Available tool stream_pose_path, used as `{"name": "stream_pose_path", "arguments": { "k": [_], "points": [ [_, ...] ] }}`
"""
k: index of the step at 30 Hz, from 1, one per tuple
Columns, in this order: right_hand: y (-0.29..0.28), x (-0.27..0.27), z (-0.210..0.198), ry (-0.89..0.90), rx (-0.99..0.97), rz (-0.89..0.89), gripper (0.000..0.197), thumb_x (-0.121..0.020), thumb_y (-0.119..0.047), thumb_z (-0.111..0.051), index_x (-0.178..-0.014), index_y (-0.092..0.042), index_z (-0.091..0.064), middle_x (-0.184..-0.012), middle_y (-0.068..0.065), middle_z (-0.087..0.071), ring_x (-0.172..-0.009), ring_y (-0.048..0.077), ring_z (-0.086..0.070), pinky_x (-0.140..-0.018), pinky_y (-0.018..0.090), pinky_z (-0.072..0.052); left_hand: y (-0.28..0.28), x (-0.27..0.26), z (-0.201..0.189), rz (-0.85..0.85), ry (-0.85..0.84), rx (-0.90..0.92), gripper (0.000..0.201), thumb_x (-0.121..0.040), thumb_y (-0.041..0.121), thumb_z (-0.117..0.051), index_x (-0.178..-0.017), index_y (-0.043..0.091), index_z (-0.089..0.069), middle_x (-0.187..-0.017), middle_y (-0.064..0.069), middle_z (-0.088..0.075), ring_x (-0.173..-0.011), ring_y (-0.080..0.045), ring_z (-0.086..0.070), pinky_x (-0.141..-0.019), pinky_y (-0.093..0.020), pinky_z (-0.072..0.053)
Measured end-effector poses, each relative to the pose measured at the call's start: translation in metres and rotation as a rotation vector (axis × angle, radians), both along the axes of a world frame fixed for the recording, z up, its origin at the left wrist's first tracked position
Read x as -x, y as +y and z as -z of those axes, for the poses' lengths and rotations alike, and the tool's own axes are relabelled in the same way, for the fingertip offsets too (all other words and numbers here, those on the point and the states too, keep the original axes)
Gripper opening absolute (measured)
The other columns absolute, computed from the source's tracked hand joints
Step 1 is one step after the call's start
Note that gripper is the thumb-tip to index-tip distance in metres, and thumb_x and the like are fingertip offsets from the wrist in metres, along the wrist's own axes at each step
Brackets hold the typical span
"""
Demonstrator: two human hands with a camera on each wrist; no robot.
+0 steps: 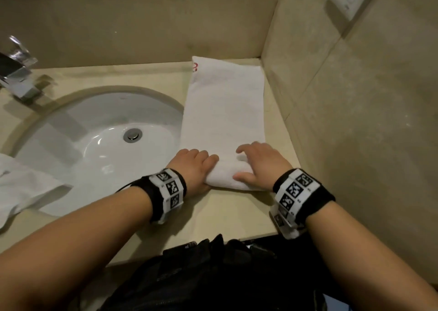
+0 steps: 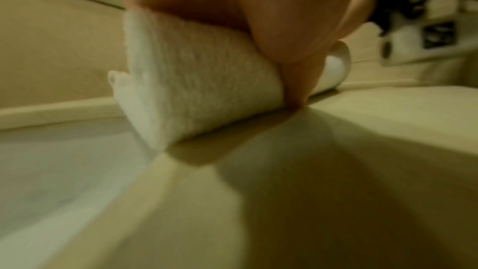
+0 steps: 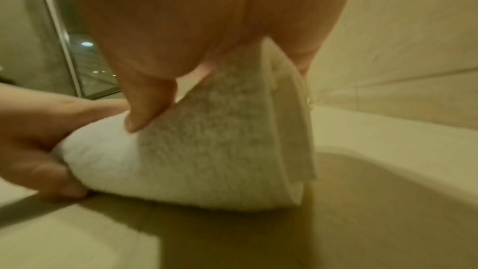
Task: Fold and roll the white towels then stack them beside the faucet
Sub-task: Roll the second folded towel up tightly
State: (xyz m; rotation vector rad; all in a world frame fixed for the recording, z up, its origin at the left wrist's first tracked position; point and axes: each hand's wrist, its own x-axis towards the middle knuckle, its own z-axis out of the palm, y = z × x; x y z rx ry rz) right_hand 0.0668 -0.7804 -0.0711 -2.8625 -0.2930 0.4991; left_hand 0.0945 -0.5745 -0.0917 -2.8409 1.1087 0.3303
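Note:
A white towel [image 1: 224,111] folded into a long strip lies on the beige counter [image 1: 213,215] right of the sink, with a red mark at its far end. Its near end is rolled up [image 1: 225,177]. My left hand [image 1: 201,166] grips the roll's left end, fingers curled over the top and thumb at the near side. My right hand [image 1: 251,163] curls over the right part, thumb pressing the near face. The left wrist view shows the roll [image 2: 201,81] under my palm. In the right wrist view the roll [image 3: 207,161] sits under my thumb [image 3: 145,105].
A chrome faucet [image 1: 19,73] stands at the far left behind the white sink [image 1: 94,140]. A second white towel [image 1: 21,187] lies crumpled over the sink's near-left rim. A tiled wall [image 1: 355,121] closes the right side, just past the strip's edge.

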Motion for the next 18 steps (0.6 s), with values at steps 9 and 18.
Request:
{"name": "stream_pose_path", "arguments": {
  "k": [9, 18],
  "points": [
    [0.001, 0.001, -0.007, -0.051, -0.021, -0.028, 0.032, -0.085, -0.038, -0.053, -0.11, -0.02, -0.061, -0.107, 0.004, -0.062, -0.097, 0.025, -0.056, -0.075, 0.03, -0.039, 0.002, -0.007, -0.008, -0.025, -0.02, 0.047, 0.081, -0.07, 0.062, -0.061, -0.133, 0.021, -0.032, -0.128, -0.004, -0.041, -0.114, -0.025, -0.042, -0.097, -0.036, -0.033],
    [0.002, -0.004, -0.007, -0.101, 0.06, -0.133, 0.06, -0.074, -0.051, -0.064, -0.125, -0.024, -0.048, -0.121, 0.004, -0.052, -0.111, 0.025, -0.049, -0.087, 0.035, -0.036, -0.004, -0.04, -0.027, -0.074, 0.393, 0.063, 0.054, -0.078, 0.056, -0.058, -0.119, 0.023, -0.051, -0.118, -0.002, -0.059, -0.106, -0.023, -0.055, -0.088, -0.032, -0.042]
  ]
}}
